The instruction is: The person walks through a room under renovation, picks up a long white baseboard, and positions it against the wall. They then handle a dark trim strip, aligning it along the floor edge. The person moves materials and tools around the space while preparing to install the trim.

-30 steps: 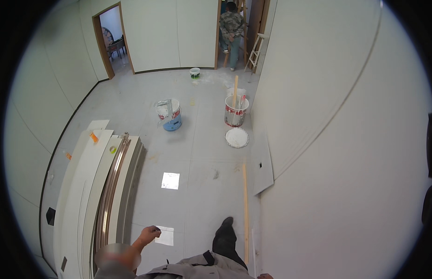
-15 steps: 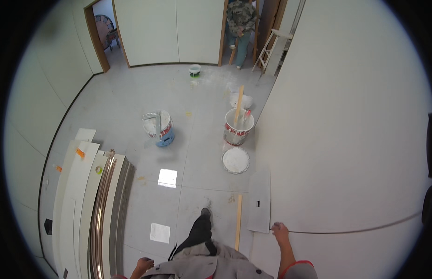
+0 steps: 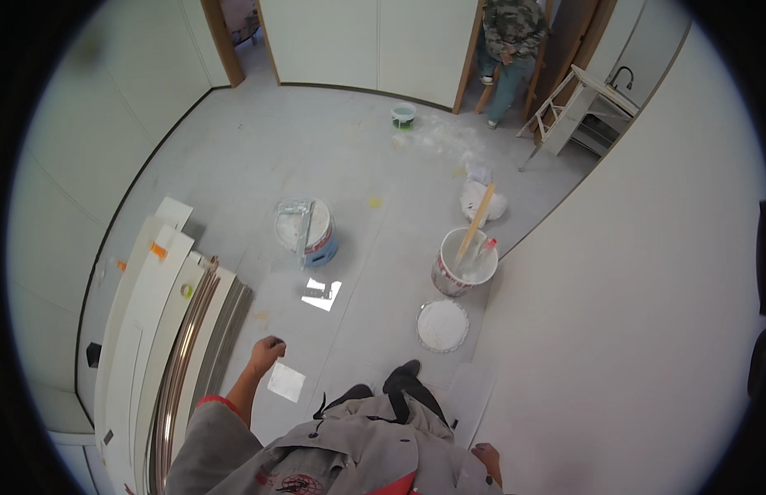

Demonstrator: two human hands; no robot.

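Note:
My left hand (image 3: 268, 350) is held out over the floor beside a stack of long panels and trim, its fingers curled. Whether anything small sits inside it is hidden. Low at the right, my right hand (image 3: 486, 459) is closed beside the white wall panel (image 3: 597, 330); what it holds, if anything, I cannot make out. Close to that hand a pale board (image 3: 472, 396) leans against the wall, partly hidden by my clothing. Ahead of my feet lies a round lid (image 3: 442, 325) coated in white, just in front of a white bucket (image 3: 453, 283) with a wooden stick (image 3: 475, 223) in it.
Panels and metallic trim strips (image 3: 177, 371) are piled at the left. A blue-and-white bucket (image 3: 321, 249) carries flat tools on top. Farther off are a small tub (image 3: 404, 115), a white bag (image 3: 484, 202), a stepladder (image 3: 556, 111) and a person in a camouflage jacket (image 3: 515, 33) at a doorway.
I have stepped forward and the view has turned left. My left hand has risen and reached forward. My right hand has come back from the bottom of the leaning board toward my side.

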